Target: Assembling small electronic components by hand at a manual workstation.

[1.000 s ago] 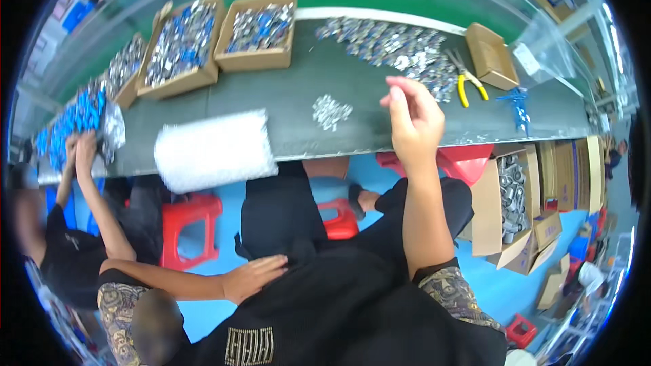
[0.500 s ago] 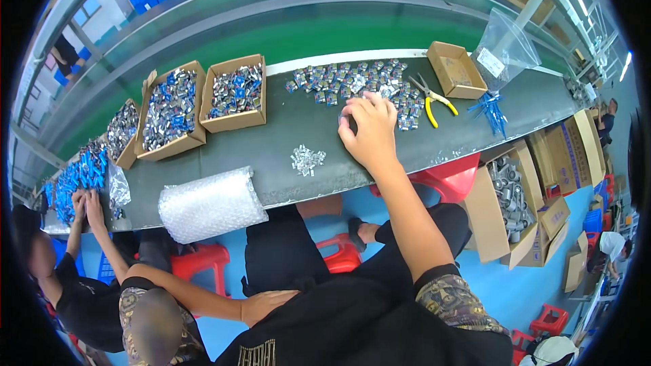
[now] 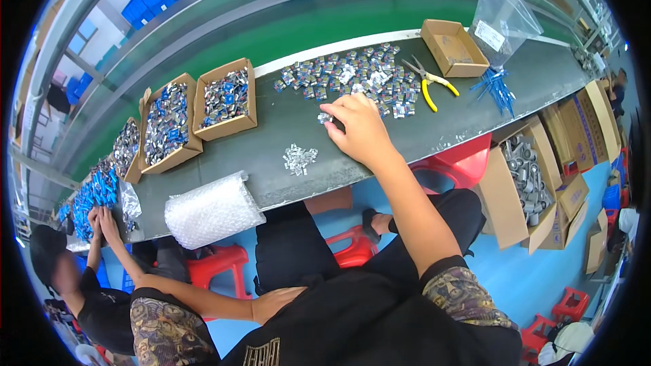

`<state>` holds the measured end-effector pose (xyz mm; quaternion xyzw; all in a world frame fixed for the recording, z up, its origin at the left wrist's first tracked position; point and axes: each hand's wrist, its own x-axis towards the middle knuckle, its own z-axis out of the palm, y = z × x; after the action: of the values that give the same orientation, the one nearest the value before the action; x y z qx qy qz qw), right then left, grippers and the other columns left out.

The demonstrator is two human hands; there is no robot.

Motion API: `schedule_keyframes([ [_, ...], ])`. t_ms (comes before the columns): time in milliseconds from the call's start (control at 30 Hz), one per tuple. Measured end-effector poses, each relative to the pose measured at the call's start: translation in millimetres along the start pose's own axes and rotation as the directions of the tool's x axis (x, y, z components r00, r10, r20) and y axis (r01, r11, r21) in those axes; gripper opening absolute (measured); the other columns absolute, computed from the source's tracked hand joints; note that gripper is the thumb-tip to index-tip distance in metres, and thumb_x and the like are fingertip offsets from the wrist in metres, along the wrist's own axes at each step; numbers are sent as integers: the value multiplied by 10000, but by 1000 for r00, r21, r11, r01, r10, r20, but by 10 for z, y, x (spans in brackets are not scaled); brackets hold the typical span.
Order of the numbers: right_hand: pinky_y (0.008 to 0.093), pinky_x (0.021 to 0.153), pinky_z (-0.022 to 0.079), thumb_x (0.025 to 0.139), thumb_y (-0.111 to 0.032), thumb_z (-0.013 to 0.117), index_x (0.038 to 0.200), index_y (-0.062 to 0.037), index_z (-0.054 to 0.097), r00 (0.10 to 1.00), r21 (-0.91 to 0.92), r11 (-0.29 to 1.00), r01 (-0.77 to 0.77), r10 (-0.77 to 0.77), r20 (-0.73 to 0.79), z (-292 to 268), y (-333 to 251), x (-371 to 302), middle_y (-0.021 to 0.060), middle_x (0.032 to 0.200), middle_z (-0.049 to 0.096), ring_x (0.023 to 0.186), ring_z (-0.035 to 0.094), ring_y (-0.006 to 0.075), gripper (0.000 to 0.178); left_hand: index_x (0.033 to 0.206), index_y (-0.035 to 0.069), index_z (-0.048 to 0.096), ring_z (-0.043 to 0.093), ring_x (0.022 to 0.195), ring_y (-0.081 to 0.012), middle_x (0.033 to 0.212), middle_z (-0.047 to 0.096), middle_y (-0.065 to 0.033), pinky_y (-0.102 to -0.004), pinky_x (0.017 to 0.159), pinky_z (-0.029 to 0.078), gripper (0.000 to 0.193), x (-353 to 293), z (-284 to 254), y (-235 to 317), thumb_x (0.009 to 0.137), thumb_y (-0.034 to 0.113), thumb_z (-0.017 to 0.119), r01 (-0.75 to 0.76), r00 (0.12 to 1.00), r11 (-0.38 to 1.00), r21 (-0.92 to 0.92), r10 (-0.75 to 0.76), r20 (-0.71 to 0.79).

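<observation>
Right hand (image 3: 359,129) has dropped from mid-air onto the scattered metal parts (image 3: 352,78); we see fingertips pinching one piece. Left hand (image 3: 274,303) lies slack in our lap.

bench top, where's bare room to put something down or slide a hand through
Bare grey bench lies right of the right hand, below the yellow-handled pliers and blue ties. A smaller patch sits between the cardboard boxes and the small metal pile. It is crowded above the hand, among the scattered parts, and along the boxes at left.
</observation>
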<state>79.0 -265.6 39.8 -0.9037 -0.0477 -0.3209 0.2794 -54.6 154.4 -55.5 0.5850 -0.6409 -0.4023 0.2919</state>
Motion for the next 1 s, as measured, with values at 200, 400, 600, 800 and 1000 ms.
schedule_keyframes([
  [200, 384, 864, 414, 763, -169, 748, 967, -116, 711, 998, -45, 998, -36, 38, 43, -116, -76, 10, 14, 924, 626, 958, 548, 240, 214, 1447, -26, 337, 325, 1399, -397, 1489, 344, -244, -453, 1141, 293, 695, 48, 115, 21, 891, 334, 548, 117, 990, 991, -70, -122, -74],
  [400, 347, 714, 493, 784, -110, 728, 981, -111, 682, 1000, 129, 992, -2, 5, -25, -70, 33, -1, 40, 874, 636, 808, 624, 236, 203, 1392, -1, 440, 408, 1347, -385, 1437, 427, -233, -452, 1099, 341, 529, 166, -43, 294, 953, 289, 494, 187, 893, 961, -203, -252, -371],
  [600, 249, 617, 463, 790, -95, 757, 996, -61, 662, 946, 596, 739, -314, 293, 135, -170, -432, -182, 29, 872, 668, 739, 622, 104, 229, 1275, -19, 561, 601, 1131, -267, 1209, 619, -190, -386, 963, 466, 367, 227, -364, 269, 998, 219, 516, 326, 841, 910, -255, -402, -361],
  [800, 258, 650, 507, 792, -23, 745, 995, -17, 688, 913, 731, 558, -393, 142, 382, -177, -1143, -1172, 67, 896, 656, 756, 633, 129, 212, 1363, -30, 479, 627, 1055, -208, 1210, 618, -158, -327, 907, 508, 409, 863, -1089, 532, 987, 115, 550, -251, 639, 623, -741, -468, -610],
  [1000, 292, 678, 523, 782, -9, 741, 1078, -13, 673, 905, 560, 752, -348, 113, 411, -274, -1020, -1293, 90, 945, 625, 785, 630, 177, 304, 1147, -40, 629, 675, 943, -172, 1052, 685, -126, -308, 837, 566, 258, 1410, -967, 415, 941, 114, 644, -324, 501, 416, -850, -686, -527],
])
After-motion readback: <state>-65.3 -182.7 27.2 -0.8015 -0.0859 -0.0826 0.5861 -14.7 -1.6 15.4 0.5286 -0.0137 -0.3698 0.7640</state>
